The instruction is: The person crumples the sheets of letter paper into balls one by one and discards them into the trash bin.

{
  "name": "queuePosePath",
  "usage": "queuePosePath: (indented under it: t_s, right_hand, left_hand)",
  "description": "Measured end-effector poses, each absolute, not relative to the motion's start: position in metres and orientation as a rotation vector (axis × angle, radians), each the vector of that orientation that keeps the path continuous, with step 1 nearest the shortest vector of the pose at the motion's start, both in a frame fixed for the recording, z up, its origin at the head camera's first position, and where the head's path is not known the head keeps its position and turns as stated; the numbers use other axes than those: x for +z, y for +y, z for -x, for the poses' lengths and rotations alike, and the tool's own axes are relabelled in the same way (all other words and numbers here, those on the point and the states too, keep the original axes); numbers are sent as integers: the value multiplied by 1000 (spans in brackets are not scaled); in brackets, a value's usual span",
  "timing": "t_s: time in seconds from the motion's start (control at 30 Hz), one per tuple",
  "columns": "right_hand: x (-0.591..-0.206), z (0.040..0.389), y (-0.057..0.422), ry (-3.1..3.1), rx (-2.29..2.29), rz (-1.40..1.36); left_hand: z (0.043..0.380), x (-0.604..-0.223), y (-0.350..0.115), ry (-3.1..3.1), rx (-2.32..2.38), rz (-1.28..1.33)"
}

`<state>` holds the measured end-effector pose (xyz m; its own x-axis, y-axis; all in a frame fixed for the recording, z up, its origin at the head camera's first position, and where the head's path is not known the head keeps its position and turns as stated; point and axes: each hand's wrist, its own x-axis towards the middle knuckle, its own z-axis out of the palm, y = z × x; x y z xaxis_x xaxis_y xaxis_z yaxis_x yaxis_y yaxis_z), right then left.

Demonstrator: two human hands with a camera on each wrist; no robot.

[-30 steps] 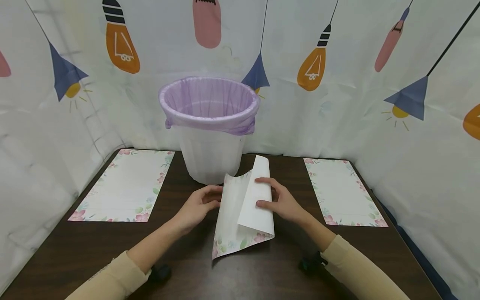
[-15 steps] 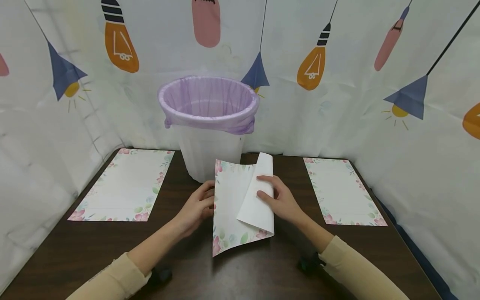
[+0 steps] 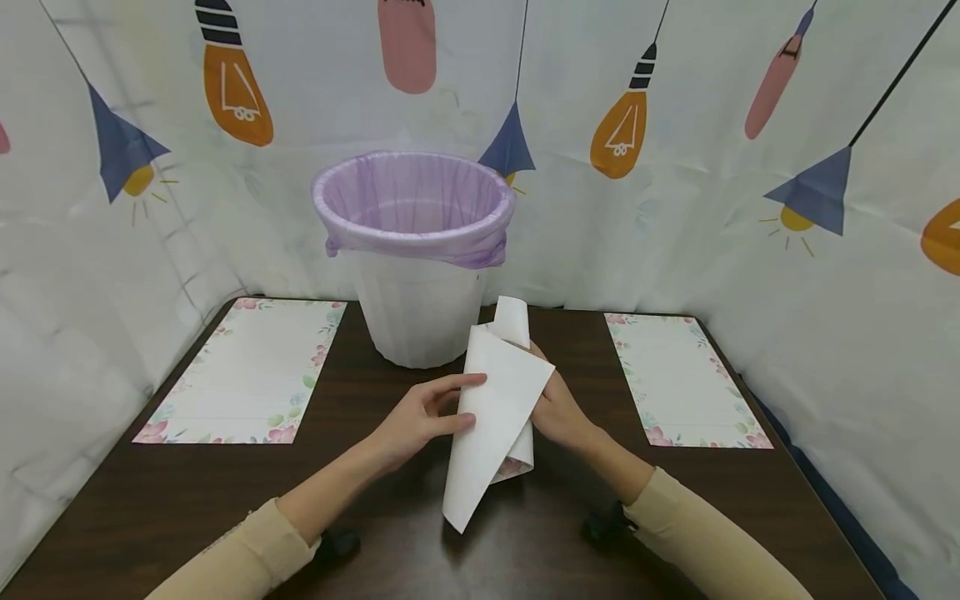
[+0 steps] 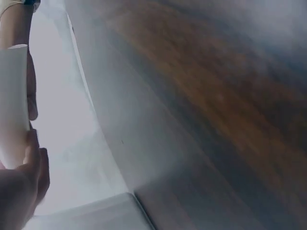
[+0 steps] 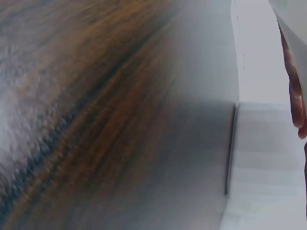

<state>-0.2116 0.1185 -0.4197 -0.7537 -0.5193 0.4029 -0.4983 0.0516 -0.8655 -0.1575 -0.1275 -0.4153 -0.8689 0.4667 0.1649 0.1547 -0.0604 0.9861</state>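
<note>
A floral-bordered sheet of paper (image 3: pixel 491 400) is held above the middle of the table, both sides folded inward so its plain white back faces me. My left hand (image 3: pixel 412 421) holds the left flap, forefinger and thumb on the white surface. Behind that flap, my right hand (image 3: pixel 562 412) grips the rolled right side; the flap hides its fingertips. In the left wrist view the paper (image 4: pixel 13 100) shows at the left edge, with fingers (image 4: pixel 32 153) near it. The right wrist view catches only a paper corner and some fingers (image 5: pixel 293 91) at its right edge.
A white bin (image 3: pixel 420 308) with a purple liner (image 3: pixel 420 242) stands just behind the paper. Flat floral sheets lie on the dark table (image 3: pixel 390 542): a left sheet (image 3: pixel 247 367) and a right sheet (image 3: pixel 686 379). A patterned curtain (image 3: pixel 562 250) encloses the table.
The left hand has moved right, turning the paper's left side over the middle. The floral face is now mostly covered. The right hand stays on the right side, now partly behind the flap.
</note>
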Motion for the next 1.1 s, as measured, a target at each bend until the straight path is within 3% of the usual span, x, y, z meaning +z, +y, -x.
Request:
queuePosePath:
  t_s: [0.43, 1.1]
  right_hand:
    - [-411, 217, 129, 1875, -1925, 1265]
    - [-411, 213, 134, 1847, -1781, 1379]
  left_hand:
    - [162, -415, -130, 2119, 2046, -556]
    - [165, -414, -126, 2390, 2056, -430]
